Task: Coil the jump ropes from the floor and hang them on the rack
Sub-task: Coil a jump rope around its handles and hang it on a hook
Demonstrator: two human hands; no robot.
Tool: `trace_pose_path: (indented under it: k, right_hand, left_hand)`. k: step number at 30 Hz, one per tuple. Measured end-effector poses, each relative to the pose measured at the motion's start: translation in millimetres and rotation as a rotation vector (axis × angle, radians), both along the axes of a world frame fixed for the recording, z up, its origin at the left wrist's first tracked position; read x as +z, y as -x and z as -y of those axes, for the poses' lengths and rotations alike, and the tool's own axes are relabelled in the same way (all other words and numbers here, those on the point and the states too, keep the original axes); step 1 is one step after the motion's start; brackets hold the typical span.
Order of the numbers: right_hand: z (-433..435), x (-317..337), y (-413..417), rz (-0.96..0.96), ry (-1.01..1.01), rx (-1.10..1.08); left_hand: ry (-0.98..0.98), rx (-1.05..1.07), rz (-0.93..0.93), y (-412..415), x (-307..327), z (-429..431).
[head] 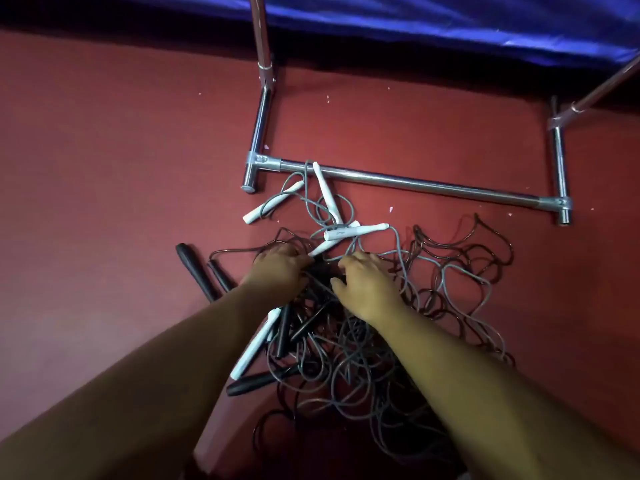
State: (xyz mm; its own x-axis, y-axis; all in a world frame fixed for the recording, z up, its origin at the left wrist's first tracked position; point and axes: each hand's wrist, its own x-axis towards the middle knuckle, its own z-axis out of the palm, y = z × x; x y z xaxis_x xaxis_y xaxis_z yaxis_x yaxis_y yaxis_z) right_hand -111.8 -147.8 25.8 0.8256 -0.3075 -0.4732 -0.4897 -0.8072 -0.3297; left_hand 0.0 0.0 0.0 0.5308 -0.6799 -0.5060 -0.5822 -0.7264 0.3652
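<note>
A tangled heap of jump ropes (398, 327) lies on the red floor, grey and dark cords looped over one another. White handles (356, 231) stick out at the top of the heap and black handles (197, 271) lie at its left. Both my hands reach into the middle of the pile. My left hand (277, 271) curls its fingers round dark cords and a black handle. My right hand (367, 285) grips the same dark bundle from the right. The chrome rack (415, 183) stands just beyond the heap, only its base bars and two uprights in view.
A blue shiny cloth (450, 26) hangs along the top edge behind the rack. Red floor (104, 168) stretches open to the left. The rack's front foot (249, 187) and right foot (564, 216) stand close to the ropes.
</note>
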Motion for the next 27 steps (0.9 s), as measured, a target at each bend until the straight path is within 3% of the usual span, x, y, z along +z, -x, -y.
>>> trace_pose_path:
  k: [4,9,11,20,27]
  right_hand:
    - [-2,-5,-3,0.057,0.024,0.026]
    - [5,22,-3,0.099,-0.079,-0.084]
    - [10,48,-5,0.107,-0.182,-0.197]
    - [25,227,-1,0.378,-0.747,-0.465]
    - [8,380,21,0.677,-0.574,-0.312]
  left_hand:
    - [0.024,-0.072,0.142,0,5,7]
    - [0.186,0.035,-0.061,-16,53,17]
    - [0.224,0.049,-0.063,-26,85,23]
    - [0.432,0.107,0.044,-39,255,8]
    - [0.694,0.017,-0.176,21,385,-20]
